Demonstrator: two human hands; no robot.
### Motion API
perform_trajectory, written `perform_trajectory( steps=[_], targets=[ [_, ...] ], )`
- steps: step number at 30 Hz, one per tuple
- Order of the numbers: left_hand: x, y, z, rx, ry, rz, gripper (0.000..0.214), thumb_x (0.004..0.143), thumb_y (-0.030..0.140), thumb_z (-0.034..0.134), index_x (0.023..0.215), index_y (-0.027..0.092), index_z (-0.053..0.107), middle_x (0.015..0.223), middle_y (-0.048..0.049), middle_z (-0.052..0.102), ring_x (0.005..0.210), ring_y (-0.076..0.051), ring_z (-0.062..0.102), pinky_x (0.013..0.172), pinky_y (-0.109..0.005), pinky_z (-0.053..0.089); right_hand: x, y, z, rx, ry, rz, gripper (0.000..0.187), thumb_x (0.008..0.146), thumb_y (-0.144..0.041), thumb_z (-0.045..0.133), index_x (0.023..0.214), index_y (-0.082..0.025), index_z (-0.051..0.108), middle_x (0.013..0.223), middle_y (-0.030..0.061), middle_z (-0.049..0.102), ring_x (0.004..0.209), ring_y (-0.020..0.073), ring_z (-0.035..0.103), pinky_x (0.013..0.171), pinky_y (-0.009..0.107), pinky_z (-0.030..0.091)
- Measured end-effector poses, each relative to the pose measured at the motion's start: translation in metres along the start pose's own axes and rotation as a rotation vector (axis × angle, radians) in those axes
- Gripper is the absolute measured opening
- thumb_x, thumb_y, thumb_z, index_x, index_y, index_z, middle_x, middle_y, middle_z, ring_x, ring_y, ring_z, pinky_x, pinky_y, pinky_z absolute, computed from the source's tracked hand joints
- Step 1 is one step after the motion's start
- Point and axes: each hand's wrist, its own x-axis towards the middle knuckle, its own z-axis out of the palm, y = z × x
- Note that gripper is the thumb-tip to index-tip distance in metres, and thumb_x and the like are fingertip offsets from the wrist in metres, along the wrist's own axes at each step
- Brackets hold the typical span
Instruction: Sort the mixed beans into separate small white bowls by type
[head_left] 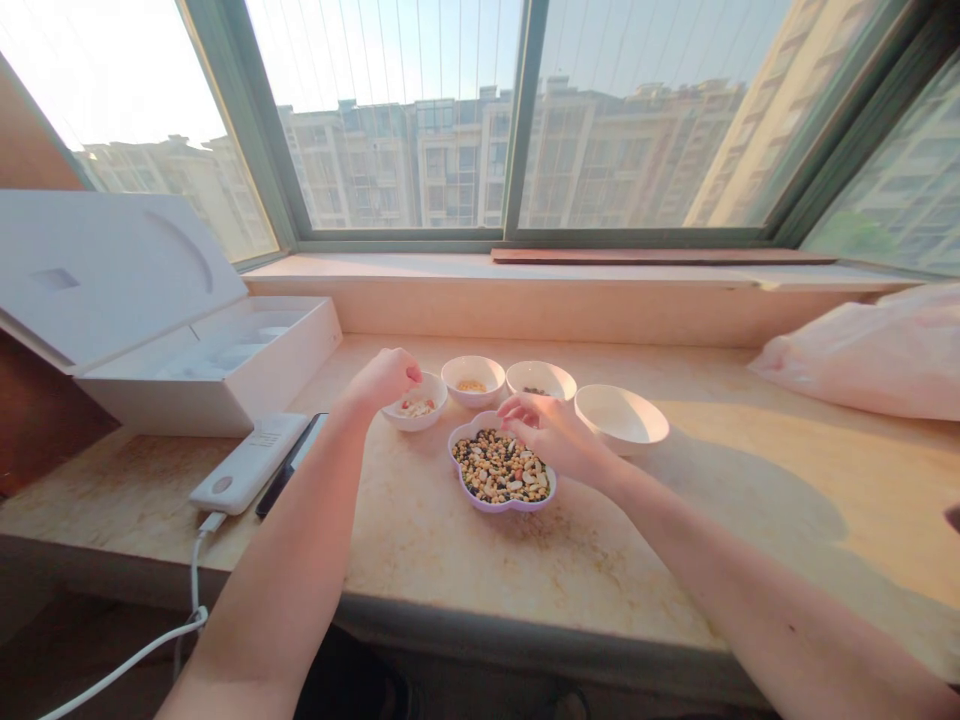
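Low over the bowls: left hand (385, 379) and right hand (546, 434), above a marble sill (420, 560).
Left fingertips pinched, anything held hidden, just above a small white bowl (397, 419) of pale beans (416, 407); right fingers loosely spread over a scalloped lilac dish (504, 505) of mixed beans (499, 468); farther, a white bowl (471, 368) of yellow grains (471, 386).

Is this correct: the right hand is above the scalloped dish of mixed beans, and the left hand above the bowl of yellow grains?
No: the head view shows the left hand above the small bowl of pale beans, beside the yellow grains; the right hand is as you said.
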Motion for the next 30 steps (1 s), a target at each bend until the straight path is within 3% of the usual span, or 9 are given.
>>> perform_trajectory(
  steps=[5, 10, 12, 15, 18, 26, 30],
  targets=[
    [0.004, -0.001, 0.006, 0.063, -0.024, -0.023, 0.025, 0.075, 0.011, 0.06, 0.089, 0.02, 0.08, 0.091, -0.0074, 0.078, 0.079, -0.019, 0.07, 0.066, -0.023, 0.049, -0.002, 0.003, 0.001, -0.042, -0.081, -0.095, 0.021, 0.089, -0.018, 0.055, 0.099, -0.022, 0.073, 0.094, 0.0057, 0.077, 0.082, 0.0211, 0.069, 0.075, 0.035, 0.053],
    [0.005, -0.004, 0.007, 0.105, -0.046, -0.02, 0.023, 0.072, 0.013, 0.062, 0.085, 0.02, 0.08, 0.087, -0.0077, 0.077, 0.076, -0.019, 0.069, 0.061, -0.023, 0.046, -0.007, -0.002, -0.001, -0.034, -0.339, -0.226, 0.023, 0.088, -0.024, 0.06, 0.107, -0.024, 0.074, 0.111, 0.0044, 0.074, 0.09, 0.022, 0.069, 0.077, 0.034, 0.053],
    [0.003, -0.005, 0.008, 0.116, -0.055, -0.03, 0.022, 0.069, 0.013, 0.062, 0.082, 0.02, 0.079, 0.081, -0.0071, 0.076, 0.072, -0.018, 0.068, 0.057, -0.023, 0.043, -0.009, -0.007, 0.0, -0.099, -0.387, -0.274, 0.022, 0.084, -0.025, 0.067, 0.105, -0.025, 0.076, 0.117, 0.0041, 0.072, 0.097, 0.0239, 0.068, 0.083, 0.035, 0.052],
    [-0.001, 0.0, 0.008, 0.15, -0.068, -0.036, 0.02, 0.067, 0.014, 0.062, 0.078, 0.02, 0.078, 0.07, -0.0047, 0.072, 0.063, -0.016, 0.064, 0.053, -0.023, 0.039, -0.011, -0.01, 0.003, -0.137, -0.383, -0.266, 0.021, 0.082, -0.021, 0.069, 0.1, -0.024, 0.078, 0.115, 0.0049, 0.073, 0.096, 0.0245, 0.068, 0.082, 0.034, 0.05],
    [-0.005, 0.008, 0.006, 0.209, -0.05, -0.044, 0.017, 0.074, 0.019, 0.059, 0.074, 0.019, 0.075, 0.065, -0.0051, 0.068, 0.059, -0.016, 0.06, 0.052, -0.024, 0.038, -0.01, -0.008, 0.005, -0.145, -0.389, -0.214, 0.02, 0.085, -0.018, 0.065, 0.098, -0.025, 0.078, 0.103, 0.0044, 0.076, 0.087, 0.0229, 0.068, 0.074, 0.033, 0.048],
    [-0.004, 0.017, 0.007, 0.186, -0.047, -0.062, 0.023, 0.08, 0.031, 0.056, 0.08, 0.022, 0.077, 0.085, -0.0086, 0.075, 0.067, -0.018, 0.063, 0.058, -0.026, 0.041, -0.009, -0.006, 0.007, -0.131, -0.385, -0.223, 0.017, 0.085, -0.018, 0.063, 0.088, -0.024, 0.078, 0.09, 0.0022, 0.076, 0.076, 0.0195, 0.066, 0.066, 0.03, 0.044],
    [-0.005, 0.021, 0.01, 0.162, -0.047, -0.031, 0.023, 0.08, 0.032, 0.057, 0.077, 0.021, 0.076, 0.083, -0.0083, 0.074, 0.066, -0.018, 0.061, 0.059, -0.027, 0.04, -0.008, -0.006, 0.008, -0.161, -0.401, -0.209, 0.015, 0.085, -0.018, 0.063, 0.088, -0.023, 0.077, 0.087, 0.0019, 0.075, 0.073, 0.0174, 0.065, 0.063, 0.029, 0.042]
  ],
)
